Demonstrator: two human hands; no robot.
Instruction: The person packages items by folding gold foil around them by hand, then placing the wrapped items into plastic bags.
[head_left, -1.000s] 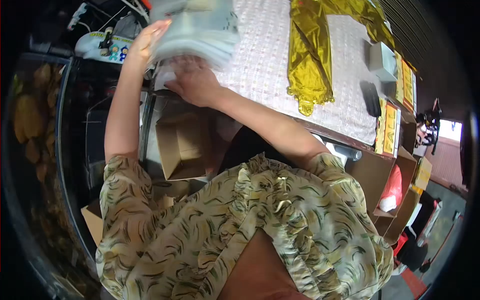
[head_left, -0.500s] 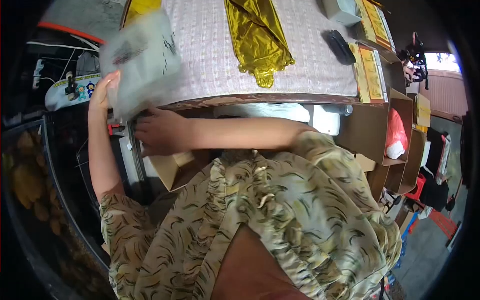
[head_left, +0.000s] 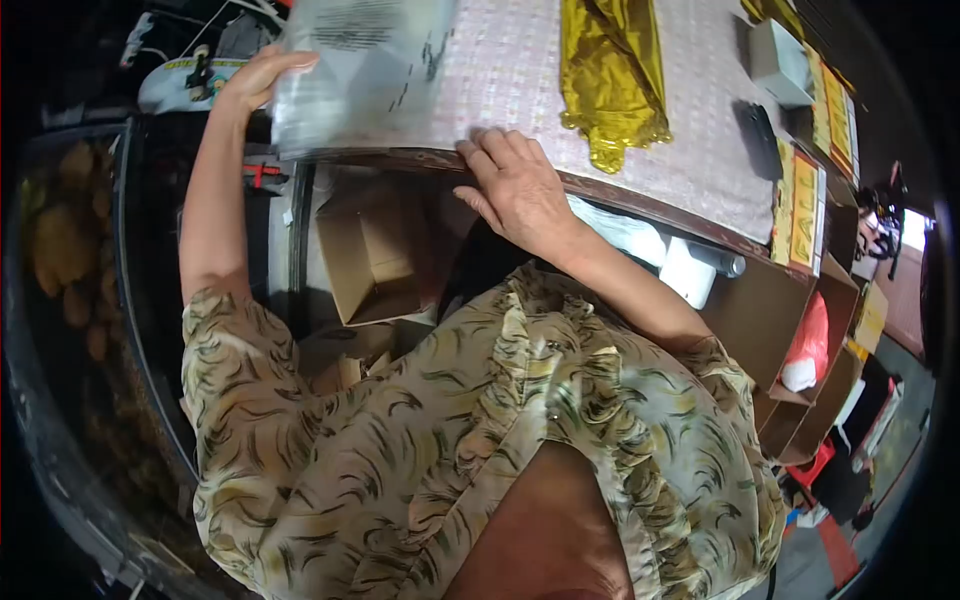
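Observation:
My left hand point(head_left: 268, 78) grips the left edge of a stack of clear printed plastic bags point(head_left: 365, 85), its thumb on top. The bags lie over the near left corner of the cloth-covered table point(head_left: 505, 75). My right hand point(head_left: 515, 190) rests on the table's front edge, fingers stretched onto the cloth and thumb pointing left, with nothing in it. Beyond it and to the right lies a flat, crinkled gold foil balloon point(head_left: 615, 75), its scalloped end toward me.
Yellow boxes point(head_left: 800, 205) and a dark oblong object point(head_left: 763, 140) line the table's right side. Beneath the table edge are an open cardboard box point(head_left: 375, 250) and a white container point(head_left: 688, 270). At right, a cardboard carton holds a red-and-white bag point(head_left: 805, 345). A glass-sided tank point(head_left: 75, 260) stands at left.
The plastic bags have come down onto the table corner, still in my left hand. My right hand has moved from the left, below the bags, to the table's front edge. The view has shifted left.

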